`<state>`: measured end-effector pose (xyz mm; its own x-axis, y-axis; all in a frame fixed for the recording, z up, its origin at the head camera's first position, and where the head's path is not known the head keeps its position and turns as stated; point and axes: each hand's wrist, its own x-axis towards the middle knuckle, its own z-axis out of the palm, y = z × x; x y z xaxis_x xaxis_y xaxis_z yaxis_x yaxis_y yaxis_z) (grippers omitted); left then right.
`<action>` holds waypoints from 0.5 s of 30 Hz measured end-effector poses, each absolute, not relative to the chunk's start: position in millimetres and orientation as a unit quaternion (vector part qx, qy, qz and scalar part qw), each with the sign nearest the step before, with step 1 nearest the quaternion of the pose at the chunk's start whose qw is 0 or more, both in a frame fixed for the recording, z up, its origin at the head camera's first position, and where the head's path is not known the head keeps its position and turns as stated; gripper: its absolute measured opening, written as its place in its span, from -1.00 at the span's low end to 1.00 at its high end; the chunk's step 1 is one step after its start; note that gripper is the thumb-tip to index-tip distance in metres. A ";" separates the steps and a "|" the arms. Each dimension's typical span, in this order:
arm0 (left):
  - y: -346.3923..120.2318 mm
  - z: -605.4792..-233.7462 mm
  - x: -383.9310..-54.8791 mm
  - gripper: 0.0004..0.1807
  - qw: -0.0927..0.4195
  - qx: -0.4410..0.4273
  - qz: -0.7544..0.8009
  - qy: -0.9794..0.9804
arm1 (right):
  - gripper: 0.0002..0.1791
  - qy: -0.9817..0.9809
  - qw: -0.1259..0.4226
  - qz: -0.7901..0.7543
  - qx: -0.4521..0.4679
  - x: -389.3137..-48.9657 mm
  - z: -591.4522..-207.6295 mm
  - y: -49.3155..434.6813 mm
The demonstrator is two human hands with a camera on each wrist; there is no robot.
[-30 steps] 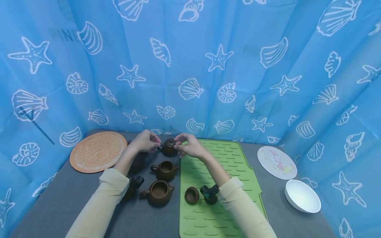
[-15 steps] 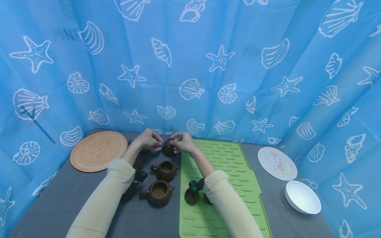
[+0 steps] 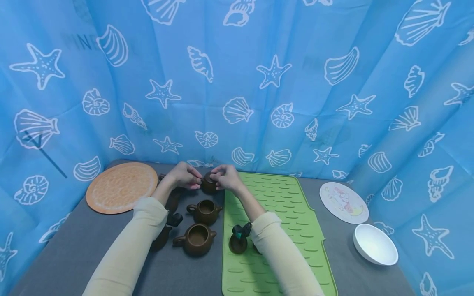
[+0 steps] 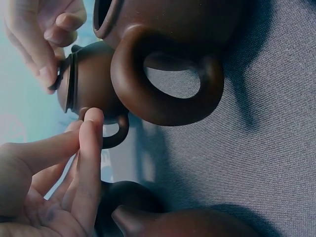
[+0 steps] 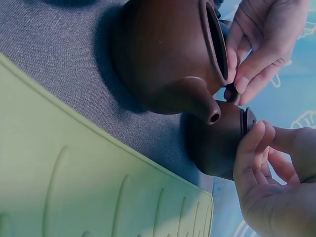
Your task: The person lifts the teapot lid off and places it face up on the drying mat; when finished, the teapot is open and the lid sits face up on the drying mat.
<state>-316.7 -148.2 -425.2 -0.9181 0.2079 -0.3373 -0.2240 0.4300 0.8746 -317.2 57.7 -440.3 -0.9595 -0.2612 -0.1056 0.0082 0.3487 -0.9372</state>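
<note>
A small brown teapot (image 3: 209,185) with its lid (image 4: 65,86) on stands at the back of the table. My left hand (image 3: 185,176) pinches its handle (image 4: 117,134) between thumb and fingertips. From the other side, my right hand (image 3: 227,177) pinches the knob on the lid, and its fingers hide part of the pot. Just in front is a lidless teapot (image 3: 205,213), its spout pointing right. Nearer to me sits a second lidless teapot (image 3: 196,240). More dark teapots (image 3: 161,239) lie partly hidden under my left forearm.
On the green ribbed mat (image 3: 281,213), a small round brown piece (image 3: 238,245) lies below my right wrist camera. An orange round mat (image 3: 122,187) is at the left. A white picture disc (image 3: 344,202) and a white bowl (image 3: 375,245) stand right. A blue curtain (image 3: 237,82) closes the back.
My right hand has moved slightly left, from beside the teapot onto its lid knob. My left hand has come slightly right and now pinches the handle. In the last half second both barely move.
</note>
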 end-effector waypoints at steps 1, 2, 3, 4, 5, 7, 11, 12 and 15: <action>-148.0 -425.4 -316.9 -0.71 0.201 -0.003 0.533 0.822 | -0.75 0.812 0.116 -0.566 -0.080 -316.6 -439.9 58.0; -147.8 -425.5 -317.1 -0.71 0.200 -0.002 0.531 0.824 | -0.75 0.812 0.113 -0.567 -0.082 -315.9 -439.5 58.3; -147.6 -425.6 -317.1 -0.72 0.199 0.000 0.528 0.826 | -0.75 0.811 0.109 -0.568 -0.084 -315.1 -439.0 58.7; -147.6 -425.6 -316.8 -0.72 0.198 0.002 0.525 0.828 | -0.74 0.811 0.102 -0.570 -0.087 -314.2 -438.6 59.3; -147.4 -425.7 -316.7 -0.72 0.197 0.003 0.523 0.829 | -0.74 0.811 0.097 -0.570 -0.089 -313.3 -437.9 59.9; -147.3 -425.9 -316.1 -0.72 0.195 0.003 0.520 0.832 | -0.74 0.811 0.088 -0.570 -0.097 -310.7 -436.3 62.0; -148.1 -425.8 -314.6 -0.72 0.196 0.001 0.521 0.831 | -0.75 0.812 0.083 -0.565 -0.122 -302.7 -430.1 69.7; -148.5 -425.8 -314.6 -0.72 0.196 0.000 0.522 0.830 | -0.75 0.810 0.084 -0.566 -0.127 -300.1 -428.2 72.4; -149.9 -426.5 -315.0 -0.72 0.197 -0.003 0.527 0.827 | -0.76 0.806 0.087 -0.567 -0.143 -291.4 -423.4 82.5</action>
